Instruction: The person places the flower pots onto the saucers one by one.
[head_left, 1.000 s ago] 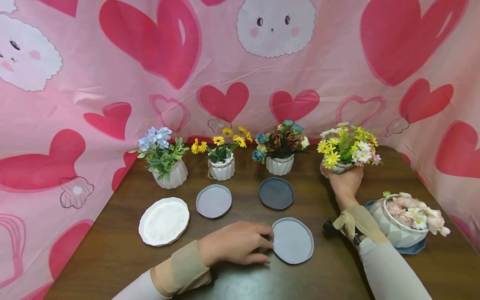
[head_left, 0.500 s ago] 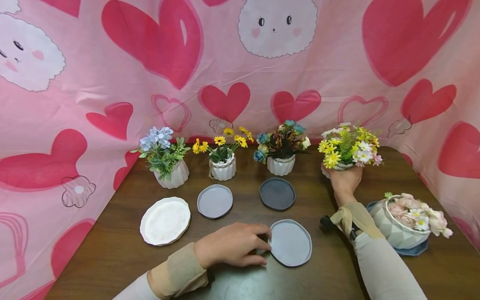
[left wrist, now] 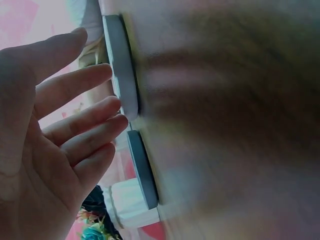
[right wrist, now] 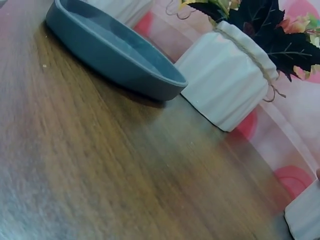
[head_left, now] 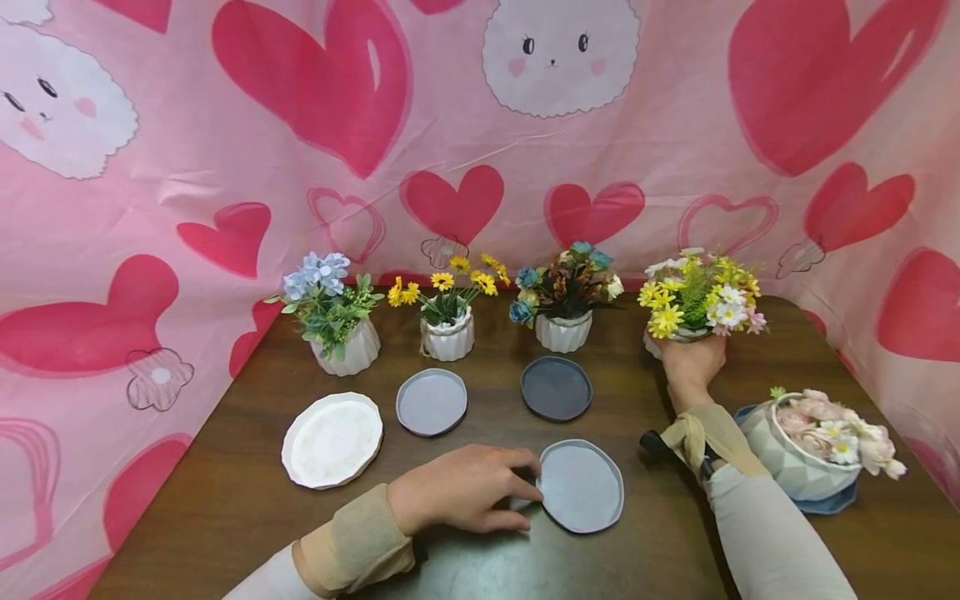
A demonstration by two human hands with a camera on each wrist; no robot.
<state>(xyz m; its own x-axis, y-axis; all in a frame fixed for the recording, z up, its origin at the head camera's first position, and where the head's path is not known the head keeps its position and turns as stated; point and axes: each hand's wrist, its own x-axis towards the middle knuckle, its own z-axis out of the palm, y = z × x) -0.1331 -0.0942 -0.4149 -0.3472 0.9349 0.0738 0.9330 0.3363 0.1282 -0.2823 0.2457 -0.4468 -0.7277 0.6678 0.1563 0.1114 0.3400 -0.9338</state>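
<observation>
In the head view my left hand (head_left: 465, 490) is low over the table, its fingertips at the left rim of a light grey saucer (head_left: 582, 487). The left wrist view shows these fingers (left wrist: 82, 125) loosely extended beside the saucer's edge (left wrist: 121, 67). At the back right, my right hand (head_left: 693, 362) grips a white pot of yellow, white and pink daisies (head_left: 705, 296); the blooms and hand cover most of the pot. Only a corner of a white pot (right wrist: 307, 212) enters the right wrist view.
Along the back stand pots with blue hydrangea (head_left: 345, 346), yellow daisies (head_left: 447, 336) and blue roses (head_left: 564, 332). Before them lie a white plate (head_left: 332, 442), a small grey saucer (head_left: 431, 402) and a dark saucer (head_left: 557, 389). Beside my right forearm, a faceted pot (head_left: 798, 458) sits on a blue saucer (head_left: 828, 504).
My left hand and the light grey saucer have shifted slightly left and toward me. The right hand stays at the daisy pot. The head view has drifted a little.
</observation>
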